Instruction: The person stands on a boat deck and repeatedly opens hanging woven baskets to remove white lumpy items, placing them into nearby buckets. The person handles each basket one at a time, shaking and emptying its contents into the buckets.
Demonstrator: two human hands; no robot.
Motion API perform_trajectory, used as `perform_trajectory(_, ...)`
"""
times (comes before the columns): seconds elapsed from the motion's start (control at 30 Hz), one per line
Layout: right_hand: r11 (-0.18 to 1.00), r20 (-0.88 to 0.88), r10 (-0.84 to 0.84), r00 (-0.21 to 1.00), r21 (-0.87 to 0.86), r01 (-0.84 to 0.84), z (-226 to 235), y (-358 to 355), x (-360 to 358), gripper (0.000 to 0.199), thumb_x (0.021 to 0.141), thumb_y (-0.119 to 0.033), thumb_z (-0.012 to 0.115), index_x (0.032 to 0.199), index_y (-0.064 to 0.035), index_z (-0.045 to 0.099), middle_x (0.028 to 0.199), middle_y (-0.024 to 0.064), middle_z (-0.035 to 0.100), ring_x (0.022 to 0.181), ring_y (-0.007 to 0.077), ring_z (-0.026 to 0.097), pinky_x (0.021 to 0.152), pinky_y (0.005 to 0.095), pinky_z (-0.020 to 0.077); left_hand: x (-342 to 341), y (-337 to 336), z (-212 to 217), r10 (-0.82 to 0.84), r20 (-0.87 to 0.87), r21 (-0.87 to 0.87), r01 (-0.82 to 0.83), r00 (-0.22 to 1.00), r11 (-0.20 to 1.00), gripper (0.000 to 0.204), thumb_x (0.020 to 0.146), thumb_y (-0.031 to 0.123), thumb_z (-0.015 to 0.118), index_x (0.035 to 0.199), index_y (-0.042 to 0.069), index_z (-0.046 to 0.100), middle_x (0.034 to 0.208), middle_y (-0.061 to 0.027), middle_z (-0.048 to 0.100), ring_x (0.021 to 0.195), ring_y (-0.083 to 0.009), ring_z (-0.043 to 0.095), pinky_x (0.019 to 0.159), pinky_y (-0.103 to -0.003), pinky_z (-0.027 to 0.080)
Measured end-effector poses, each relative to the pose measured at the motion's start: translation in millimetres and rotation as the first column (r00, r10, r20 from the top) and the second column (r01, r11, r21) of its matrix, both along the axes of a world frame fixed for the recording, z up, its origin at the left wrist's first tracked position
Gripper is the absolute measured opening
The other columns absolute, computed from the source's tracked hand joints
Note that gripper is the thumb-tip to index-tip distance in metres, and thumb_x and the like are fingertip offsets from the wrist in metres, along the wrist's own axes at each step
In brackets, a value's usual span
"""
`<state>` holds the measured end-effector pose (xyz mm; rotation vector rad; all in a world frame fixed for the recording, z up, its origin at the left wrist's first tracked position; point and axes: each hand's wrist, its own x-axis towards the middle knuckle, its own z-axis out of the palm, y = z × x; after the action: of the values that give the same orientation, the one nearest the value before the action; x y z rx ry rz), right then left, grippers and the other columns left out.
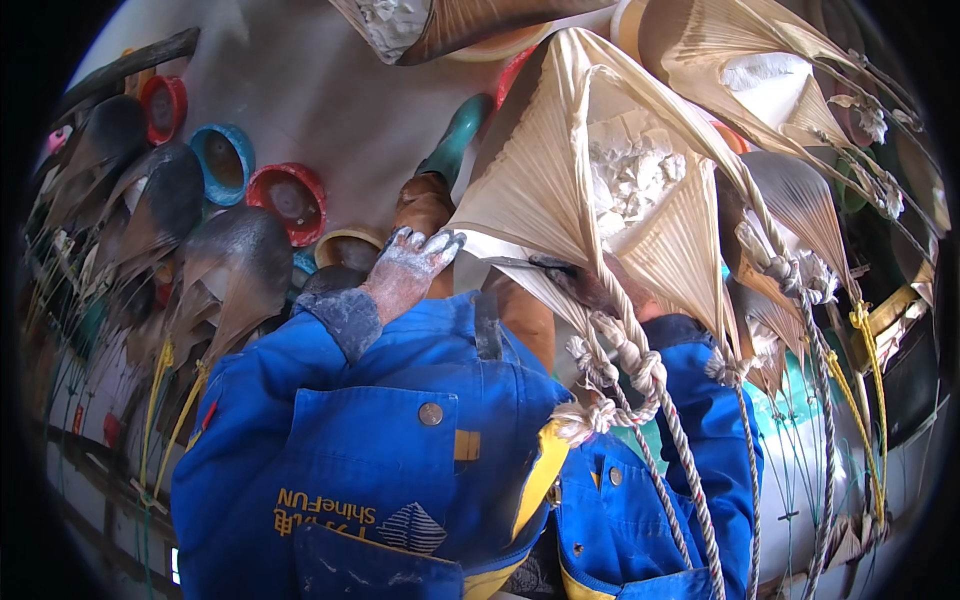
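White-dusted left hand (415, 260) at left corner of pleated cream sling (525, 185); right hand (580, 287), partly hidden by rope (690, 465), at dark thin tool (515, 263) by sling's lower edge. White lumps (635, 170) sit between sling's pleated panels, knotted rope running down past lower edge. Red basin (288, 203), blue basin (222, 163) beyond left hand.

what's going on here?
A person in a blue jacket has the left hand at the near-left edge of a pleated tan sling. The right hand, partly hidden behind a rope, appears to hold a thin dark tool. White lumps lie in the sling; similar slings and coloured tubs are around.
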<state>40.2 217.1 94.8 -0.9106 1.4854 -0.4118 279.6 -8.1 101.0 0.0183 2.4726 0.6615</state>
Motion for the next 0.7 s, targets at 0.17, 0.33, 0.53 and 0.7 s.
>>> perform_trajectory(0.17, 0.995, -0.053, 0.065, 0.996, -0.067, -0.069, 2, -24, 1, 0.024, 0.082, -0.018, 0.056, 0.098, -0.0015, 0.062, 0.097, 0.0215, 0.061, 0.091, 0.0391, 0.060, 0.076, 0.0469, 0.0483, 5, 6, -1, 0.038, -0.039, 0.001, -0.038, 0.998, 0.999, 0.053, 0.083, 0.008, 0.048, 0.137, 0.009, 0.045, 0.127, -0.0090, 0.055, 0.099, -0.0267, 0.056, 0.096, -0.045, 0.040)
perform_trajectory(0.33, 0.988, -0.099, 0.072, 0.992, -0.127, -0.085, 0, -25, 3, 0.023, 0.082, -0.017, 0.056, 0.096, -0.0008, 0.062, 0.091, 0.0206, 0.063, 0.085, 0.0383, 0.062, 0.073, 0.0474, 0.0492, 11, 11, -5, 0.034, -0.015, -0.013, -0.034, 0.999, 0.999, 0.051, 0.084, 0.009, 0.047, 0.135, 0.006, 0.046, 0.126, -0.0105, 0.055, 0.102, -0.0270, 0.056, 0.098, -0.046, 0.039)
perform_trajectory(0.53, 0.977, -0.129, 0.010, 0.992, -0.210, -0.037, 5, -30, -3, 0.022, 0.081, -0.017, 0.055, 0.093, 0.0000, 0.062, 0.083, 0.0195, 0.065, 0.078, 0.0372, 0.064, 0.068, 0.0481, 0.0503, 11, 11, -6, 0.085, -0.035, -0.007, -0.086, 0.996, 0.996, 0.050, 0.084, 0.010, 0.048, 0.133, 0.006, 0.048, 0.126, -0.0113, 0.055, 0.104, -0.0276, 0.055, 0.099, -0.047, 0.038)
perform_trajectory(0.7, 0.969, -0.225, 0.171, 0.959, -0.135, -0.205, 5, -44, 3, 0.021, 0.082, -0.016, 0.054, 0.094, -0.0015, 0.064, 0.086, 0.0191, 0.066, 0.080, 0.0369, 0.064, 0.071, 0.0467, 0.0503, 11, 12, -14, 0.077, -0.092, -0.021, -0.079, 0.993, 0.997, 0.047, 0.083, 0.010, 0.049, 0.130, 0.005, 0.051, 0.125, -0.0114, 0.056, 0.101, -0.0284, 0.055, 0.098, -0.046, 0.037)
